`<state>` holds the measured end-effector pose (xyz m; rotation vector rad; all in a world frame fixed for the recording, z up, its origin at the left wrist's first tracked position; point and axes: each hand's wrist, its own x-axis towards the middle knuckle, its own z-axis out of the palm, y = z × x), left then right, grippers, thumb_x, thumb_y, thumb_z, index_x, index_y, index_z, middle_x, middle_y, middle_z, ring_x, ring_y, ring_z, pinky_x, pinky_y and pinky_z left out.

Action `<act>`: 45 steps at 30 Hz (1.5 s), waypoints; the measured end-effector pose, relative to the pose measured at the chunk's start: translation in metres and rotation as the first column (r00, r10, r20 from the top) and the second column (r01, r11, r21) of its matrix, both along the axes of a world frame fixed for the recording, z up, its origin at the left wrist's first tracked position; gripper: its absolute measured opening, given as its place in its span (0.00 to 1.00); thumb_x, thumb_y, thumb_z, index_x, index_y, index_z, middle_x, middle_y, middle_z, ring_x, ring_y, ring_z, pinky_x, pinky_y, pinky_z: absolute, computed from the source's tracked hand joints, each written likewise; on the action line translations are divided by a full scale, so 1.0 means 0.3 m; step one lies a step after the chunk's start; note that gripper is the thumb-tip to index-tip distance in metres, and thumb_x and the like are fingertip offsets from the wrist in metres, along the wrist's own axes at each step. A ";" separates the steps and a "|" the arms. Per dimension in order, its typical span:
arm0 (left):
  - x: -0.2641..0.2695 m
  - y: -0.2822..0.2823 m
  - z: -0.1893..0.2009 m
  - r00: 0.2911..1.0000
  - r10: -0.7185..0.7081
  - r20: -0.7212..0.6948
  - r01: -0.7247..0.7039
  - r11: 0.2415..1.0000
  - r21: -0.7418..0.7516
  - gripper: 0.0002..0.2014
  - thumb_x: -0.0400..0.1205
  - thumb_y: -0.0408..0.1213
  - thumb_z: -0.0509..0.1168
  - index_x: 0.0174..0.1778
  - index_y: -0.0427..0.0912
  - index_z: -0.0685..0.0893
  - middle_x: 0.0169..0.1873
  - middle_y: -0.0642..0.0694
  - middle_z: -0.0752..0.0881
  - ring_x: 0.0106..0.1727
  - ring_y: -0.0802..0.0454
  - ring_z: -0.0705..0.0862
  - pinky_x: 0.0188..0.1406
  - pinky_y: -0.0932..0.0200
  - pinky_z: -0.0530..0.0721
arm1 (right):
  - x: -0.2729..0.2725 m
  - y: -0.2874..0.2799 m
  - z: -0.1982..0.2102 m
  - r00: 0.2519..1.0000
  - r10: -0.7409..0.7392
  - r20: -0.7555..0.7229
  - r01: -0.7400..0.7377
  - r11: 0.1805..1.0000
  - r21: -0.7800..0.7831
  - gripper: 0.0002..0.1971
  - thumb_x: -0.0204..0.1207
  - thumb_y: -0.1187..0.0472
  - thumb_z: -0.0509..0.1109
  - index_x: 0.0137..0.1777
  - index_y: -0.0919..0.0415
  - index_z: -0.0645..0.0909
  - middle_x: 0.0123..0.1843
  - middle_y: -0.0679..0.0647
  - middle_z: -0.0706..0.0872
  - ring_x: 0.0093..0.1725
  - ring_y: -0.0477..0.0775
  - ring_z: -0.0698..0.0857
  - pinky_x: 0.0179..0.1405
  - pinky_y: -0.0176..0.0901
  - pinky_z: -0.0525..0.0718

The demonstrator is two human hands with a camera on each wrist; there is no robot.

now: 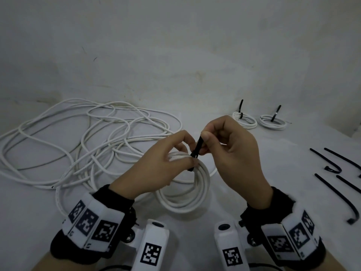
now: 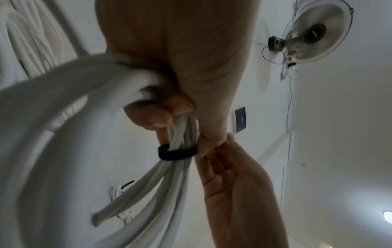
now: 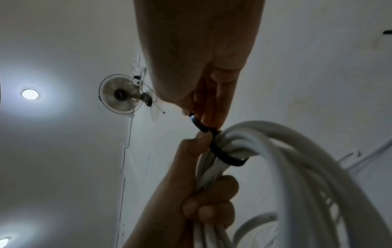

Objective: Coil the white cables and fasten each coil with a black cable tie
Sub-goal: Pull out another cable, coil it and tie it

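Observation:
My left hand (image 1: 172, 159) grips a white cable coil (image 1: 187, 194) at its top, fingers curled round the bundled strands (image 2: 182, 132). A black cable tie (image 1: 196, 151) loops round that bundle (image 2: 177, 152) (image 3: 224, 154). My right hand (image 1: 207, 139) pinches the tie's free tail between thumb and fingers (image 3: 210, 109), held up and to the right of the coil. The coil hangs just above the white table (image 1: 234, 192) between my wrists.
A loose tangle of white cable (image 1: 88, 141) sprawls over the left half of the table. Two tied coils (image 1: 245, 119) (image 1: 272, 122) lie at the back right. Several spare black ties (image 1: 340, 173) lie along the right edge. A wall rises behind.

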<state>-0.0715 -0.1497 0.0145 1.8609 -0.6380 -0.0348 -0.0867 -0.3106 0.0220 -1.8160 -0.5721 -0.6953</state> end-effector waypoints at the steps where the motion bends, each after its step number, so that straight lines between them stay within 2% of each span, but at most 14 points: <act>1: 0.000 -0.005 -0.002 1.000 0.013 0.007 -0.013 1.000 -0.006 0.06 0.77 0.35 0.69 0.45 0.47 0.80 0.43 0.47 0.84 0.19 0.59 0.73 0.18 0.60 0.74 | -0.001 0.003 0.000 1.000 -0.008 0.004 0.008 1.000 0.003 0.08 0.78 0.67 0.68 0.41 0.54 0.77 0.34 0.49 0.86 0.32 0.48 0.87 0.33 0.38 0.86; 8: -0.007 -0.030 0.000 0.998 -0.047 -0.044 0.041 0.991 -0.128 0.05 0.75 0.40 0.68 0.41 0.53 0.78 0.35 0.47 0.84 0.17 0.61 0.70 0.17 0.61 0.71 | -0.011 -0.011 0.028 0.997 -0.060 0.045 0.055 0.992 0.113 0.07 0.79 0.67 0.65 0.41 0.56 0.77 0.33 0.52 0.85 0.31 0.50 0.87 0.33 0.43 0.87; 12: -0.007 -0.024 -0.013 0.999 -0.048 -0.026 0.044 0.990 -0.136 0.12 0.80 0.37 0.68 0.50 0.60 0.78 0.34 0.44 0.83 0.18 0.60 0.70 0.17 0.62 0.72 | -0.004 -0.015 0.026 0.999 -0.040 0.007 0.038 0.990 0.134 0.07 0.80 0.69 0.65 0.42 0.59 0.77 0.32 0.52 0.85 0.31 0.52 0.87 0.33 0.41 0.87; 15: -0.007 -0.030 -0.017 0.998 -0.056 -0.033 0.051 0.989 -0.136 0.08 0.80 0.37 0.68 0.43 0.56 0.78 0.36 0.38 0.83 0.18 0.60 0.69 0.16 0.62 0.70 | -0.001 -0.020 0.025 0.998 -0.058 0.011 0.056 0.985 0.160 0.07 0.80 0.67 0.65 0.41 0.57 0.77 0.32 0.51 0.85 0.31 0.51 0.86 0.34 0.41 0.87; 18: -0.005 -0.036 -0.021 0.995 -0.076 -0.067 0.066 0.987 -0.148 0.13 0.79 0.37 0.68 0.34 0.58 0.75 0.38 0.34 0.84 0.18 0.60 0.68 0.16 0.63 0.68 | -0.004 -0.021 0.026 0.996 -0.081 0.042 0.072 0.980 0.186 0.07 0.79 0.67 0.64 0.41 0.57 0.76 0.32 0.51 0.84 0.30 0.50 0.85 0.34 0.40 0.86; 22: -0.001 -0.033 -0.024 0.991 -0.085 -0.101 0.064 0.980 -0.190 0.14 0.80 0.31 0.67 0.35 0.54 0.75 0.30 0.41 0.83 0.16 0.57 0.66 0.16 0.64 0.68 | -0.001 -0.008 0.034 0.998 -0.051 0.042 0.042 0.979 0.199 0.07 0.80 0.68 0.65 0.41 0.58 0.76 0.33 0.54 0.84 0.30 0.49 0.84 0.32 0.40 0.86; 26: 0.006 -0.035 -0.025 0.991 -0.032 -0.130 -0.003 0.965 -0.262 0.08 0.81 0.32 0.66 0.39 0.47 0.75 0.29 0.44 0.79 0.16 0.57 0.64 0.16 0.65 0.67 | 0.012 -0.020 0.030 1.000 0.000 -0.014 0.001 0.998 0.059 0.04 0.77 0.67 0.70 0.45 0.57 0.80 0.36 0.48 0.85 0.36 0.45 0.84 0.33 0.41 0.87; 29: -0.001 -0.042 -0.029 0.989 -0.032 -0.145 -0.012 0.957 -0.288 0.09 0.82 0.33 0.65 0.38 0.48 0.75 0.29 0.46 0.76 0.16 0.56 0.62 0.16 0.65 0.67 | 0.022 -0.025 0.011 0.997 -0.064 -0.039 0.060 0.993 -0.100 0.10 0.75 0.66 0.73 0.37 0.51 0.80 0.33 0.45 0.86 0.35 0.43 0.85 0.35 0.42 0.86; 32: -0.005 -0.048 -0.031 0.985 -0.065 -0.161 0.015 0.955 -0.297 0.11 0.82 0.30 0.64 0.36 0.45 0.72 0.24 0.55 0.78 0.16 0.56 0.60 0.16 0.66 0.65 | 0.025 -0.025 0.002 0.990 -0.140 -0.002 0.139 0.986 -0.091 0.13 0.74 0.67 0.74 0.33 0.51 0.78 0.28 0.44 0.84 0.30 0.44 0.83 0.31 0.30 0.79; 35: -0.006 -0.046 -0.026 0.983 -0.101 -0.154 0.048 0.948 -0.313 0.10 0.82 0.31 0.65 0.37 0.43 0.71 0.22 0.56 0.78 0.16 0.58 0.61 0.16 0.67 0.66 | 0.035 -0.022 0.006 0.991 -0.128 -0.049 0.128 0.992 0.000 0.13 0.75 0.67 0.73 0.32 0.51 0.78 0.27 0.43 0.84 0.29 0.42 0.83 0.31 0.30 0.79; 38: -0.003 -0.040 -0.027 0.995 -0.010 -0.104 -0.024 0.947 -0.319 0.07 0.81 0.31 0.64 0.40 0.43 0.74 0.21 0.55 0.80 0.16 0.60 0.65 0.16 0.66 0.67 | 0.042 -0.027 0.011 0.993 -0.059 -0.105 0.055 0.998 -0.036 0.09 0.76 0.64 0.73 0.36 0.51 0.80 0.31 0.40 0.84 0.34 0.42 0.84 0.34 0.39 0.84; 40: 0.010 -0.035 -0.027 0.992 0.092 -0.082 -0.117 0.909 -0.400 0.05 0.81 0.31 0.64 0.42 0.43 0.74 0.23 0.53 0.79 0.15 0.59 0.66 0.15 0.65 0.68 | 0.040 -0.037 0.007 0.982 -0.016 -0.188 -0.007 0.993 -0.121 0.04 0.75 0.59 0.74 0.42 0.50 0.82 0.38 0.39 0.86 0.41 0.41 0.85 0.36 0.36 0.83; 42: 0.025 -0.025 -0.023 0.981 0.173 -0.090 -0.195 0.855 -0.481 0.05 0.82 0.31 0.62 0.43 0.44 0.74 0.28 0.47 0.80 0.16 0.58 0.66 0.16 0.64 0.68 | 0.038 -0.048 -0.002 0.957 0.006 -0.290 -0.062 0.980 -0.187 0.07 0.71 0.53 0.77 0.46 0.49 0.83 0.43 0.40 0.87 0.45 0.42 0.85 0.39 0.33 0.82; 45: 0.025 -0.022 -0.020 0.976 0.177 -0.124 -0.216 0.824 -0.523 0.04 0.83 0.32 0.61 0.44 0.42 0.73 0.28 0.49 0.82 0.17 0.58 0.65 0.16 0.64 0.69 | 0.041 -0.058 -0.005 0.953 0.005 -0.303 -0.066 0.979 -0.191 0.08 0.68 0.55 0.79 0.46 0.51 0.86 0.40 0.42 0.88 0.40 0.44 0.86 0.38 0.34 0.82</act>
